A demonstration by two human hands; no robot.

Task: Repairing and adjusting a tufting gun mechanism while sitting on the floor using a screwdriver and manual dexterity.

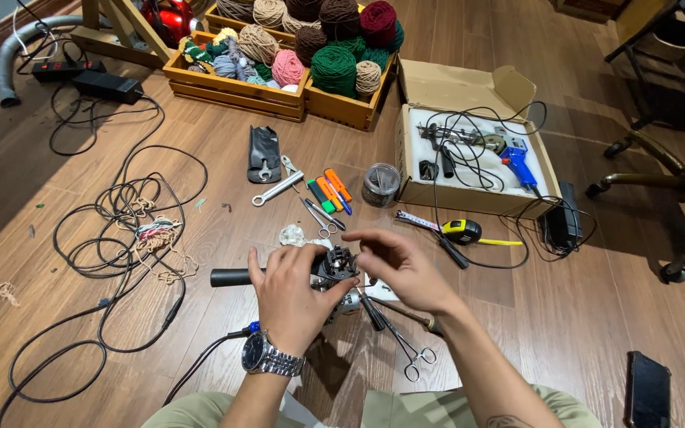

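My left hand (pixel 288 292), a metal watch on its wrist, grips a small black and silver power tool (pixel 334 269) with a black handle (pixel 230 277) sticking out to the left. A cord runs from the tool down to the left. My right hand (pixel 399 265) hovers just right of the tool's dark head, fingers curled and pinched close to it; whether it holds a small part I cannot tell. Under my right hand lie a screwdriver (pixel 371 311) and steel forceps (pixel 411 355) on the wooden floor.
Scissors (pixel 320 219), a wrench (pixel 275 190), markers (pixel 331 190), a black pouch (pixel 264 154) and a small jar (pixel 380 185) lie ahead. A cardboard box (pixel 469 135) holds a blue tool. A tape measure (pixel 461 231), yarn crates (pixel 303 55), tangled cables (pixel 112 230), a phone (pixel 648 390) surround me.
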